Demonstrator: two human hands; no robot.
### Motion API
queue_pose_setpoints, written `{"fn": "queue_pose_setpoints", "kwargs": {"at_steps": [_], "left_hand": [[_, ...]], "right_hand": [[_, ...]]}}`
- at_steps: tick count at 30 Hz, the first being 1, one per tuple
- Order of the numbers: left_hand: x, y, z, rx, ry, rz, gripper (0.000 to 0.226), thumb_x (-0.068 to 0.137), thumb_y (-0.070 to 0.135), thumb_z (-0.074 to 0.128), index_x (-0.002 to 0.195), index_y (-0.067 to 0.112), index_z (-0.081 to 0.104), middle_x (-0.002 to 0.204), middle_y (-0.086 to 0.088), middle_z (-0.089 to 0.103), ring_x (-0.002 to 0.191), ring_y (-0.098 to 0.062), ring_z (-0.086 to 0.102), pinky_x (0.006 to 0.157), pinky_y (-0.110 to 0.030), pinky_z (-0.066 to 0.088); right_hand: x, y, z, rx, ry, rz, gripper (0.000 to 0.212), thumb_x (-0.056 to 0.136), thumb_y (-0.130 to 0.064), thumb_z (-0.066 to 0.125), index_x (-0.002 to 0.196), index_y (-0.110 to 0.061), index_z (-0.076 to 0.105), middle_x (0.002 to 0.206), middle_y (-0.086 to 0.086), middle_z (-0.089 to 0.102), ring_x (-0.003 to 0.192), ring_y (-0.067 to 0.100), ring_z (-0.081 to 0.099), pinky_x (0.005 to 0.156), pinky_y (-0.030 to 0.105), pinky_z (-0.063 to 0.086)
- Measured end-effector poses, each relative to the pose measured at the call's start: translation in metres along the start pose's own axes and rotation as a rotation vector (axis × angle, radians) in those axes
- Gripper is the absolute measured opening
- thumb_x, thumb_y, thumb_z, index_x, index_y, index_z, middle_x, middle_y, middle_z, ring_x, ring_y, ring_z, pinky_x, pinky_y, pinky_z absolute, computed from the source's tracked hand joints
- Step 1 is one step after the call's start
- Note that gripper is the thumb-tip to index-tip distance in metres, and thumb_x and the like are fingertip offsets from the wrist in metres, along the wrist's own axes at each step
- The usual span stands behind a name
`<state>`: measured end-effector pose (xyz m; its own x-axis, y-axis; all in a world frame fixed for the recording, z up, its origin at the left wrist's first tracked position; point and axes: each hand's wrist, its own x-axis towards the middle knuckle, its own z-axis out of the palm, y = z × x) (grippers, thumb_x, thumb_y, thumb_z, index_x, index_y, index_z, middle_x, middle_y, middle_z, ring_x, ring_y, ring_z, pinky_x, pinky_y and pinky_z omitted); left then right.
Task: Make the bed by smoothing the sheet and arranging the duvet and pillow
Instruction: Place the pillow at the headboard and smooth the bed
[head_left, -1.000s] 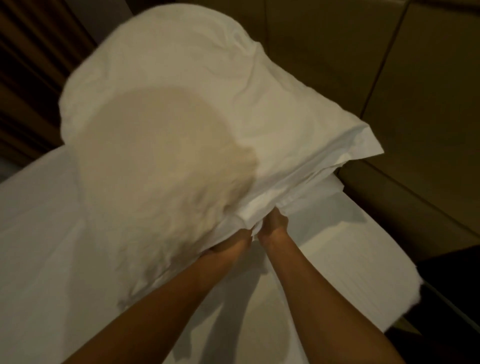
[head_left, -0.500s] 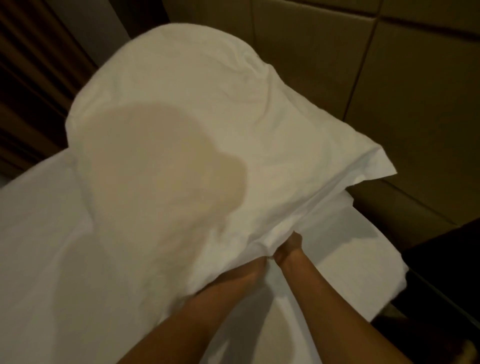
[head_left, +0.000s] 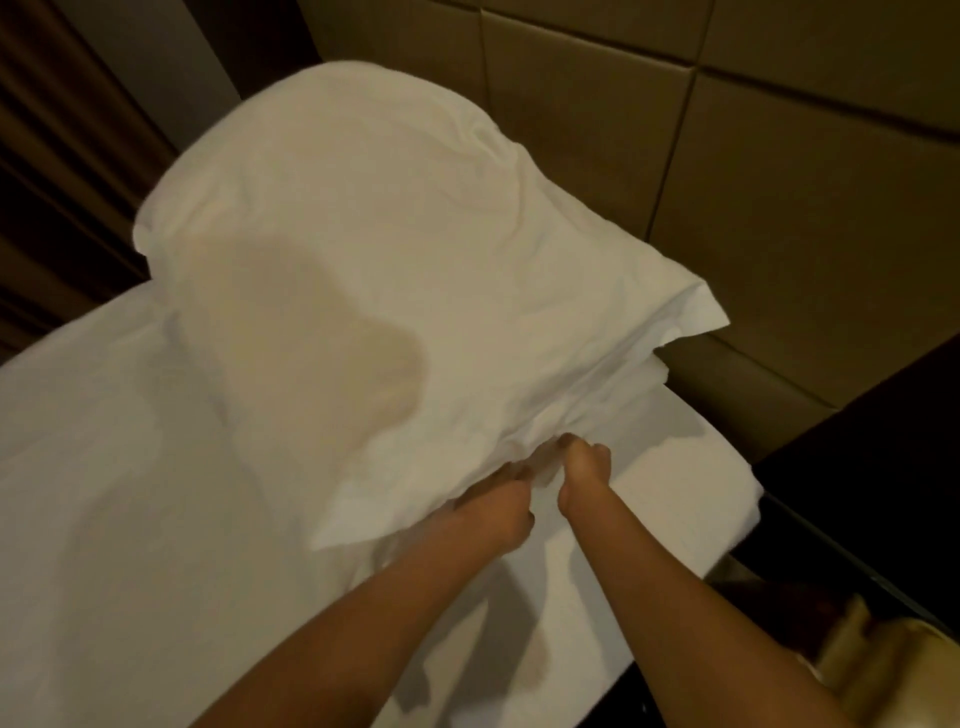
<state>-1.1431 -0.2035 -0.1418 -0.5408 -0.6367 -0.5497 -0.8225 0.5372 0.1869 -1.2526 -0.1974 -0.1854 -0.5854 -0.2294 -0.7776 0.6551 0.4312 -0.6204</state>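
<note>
A large white pillow (head_left: 395, 270) lies on the white sheet (head_left: 104, 519) at the head of the bed, its far end near the headboard. Both my hands meet at the pillow's near open edge. My left hand (head_left: 498, 504) grips the pillowcase fabric from below, fingers curled. My right hand (head_left: 582, 467) pinches the same edge just to its right. The fingertips of both are partly hidden in the folds. No duvet is in view.
A padded tan headboard (head_left: 779, 182) rises behind the bed. Brown curtains (head_left: 62, 182) hang at the left. A dark nightstand surface (head_left: 872, 441) sits to the right of the mattress corner (head_left: 737, 499), with a tan object (head_left: 883, 670) at the bottom right.
The pillow has come down from its raised position onto the bed. Both hands have moved lower and to the right with its edge, still holding it.
</note>
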Motion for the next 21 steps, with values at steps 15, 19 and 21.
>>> {"fn": "queue_pose_setpoints", "kwargs": {"at_steps": [15, 19, 21], "left_hand": [[-0.055, 0.005, -0.160, 0.159, 0.842, 0.130, 0.025, 0.092, 0.023, 0.050, 0.107, 0.011, 0.065, 0.104, -0.011, 0.065, 0.095, -0.029, 0.059, 0.071, -0.036, 0.042], [-0.022, -0.042, -0.181, 0.109, 0.909, -0.063, 0.049, 0.098, 0.038, 0.036, 0.140, 0.017, 0.049, 0.144, -0.015, 0.047, 0.134, -0.036, 0.042, 0.110, -0.057, 0.026], [-0.006, -0.066, -0.189, 0.088, 0.777, -0.188, 0.060, 0.099, 0.048, 0.017, 0.150, 0.022, 0.032, 0.155, -0.015, 0.031, 0.143, -0.036, 0.027, 0.112, -0.065, 0.016]], "right_hand": [[-0.125, -0.125, 0.014, -0.408, 0.236, -0.484, 0.049, 0.100, -0.030, 0.041, 0.146, -0.014, 0.032, 0.148, 0.013, 0.036, 0.131, 0.033, 0.040, 0.110, 0.045, 0.033], [-0.137, -0.146, 0.037, -0.641, 0.264, -0.873, 0.051, 0.102, -0.025, 0.038, 0.151, -0.020, 0.026, 0.158, 0.005, 0.022, 0.144, 0.024, 0.021, 0.118, 0.039, 0.014], [-0.136, -0.159, 0.057, -0.814, 0.223, -1.061, 0.051, 0.103, -0.026, 0.033, 0.152, -0.023, 0.021, 0.160, 0.003, 0.019, 0.147, 0.022, 0.013, 0.119, 0.039, 0.004]]}}
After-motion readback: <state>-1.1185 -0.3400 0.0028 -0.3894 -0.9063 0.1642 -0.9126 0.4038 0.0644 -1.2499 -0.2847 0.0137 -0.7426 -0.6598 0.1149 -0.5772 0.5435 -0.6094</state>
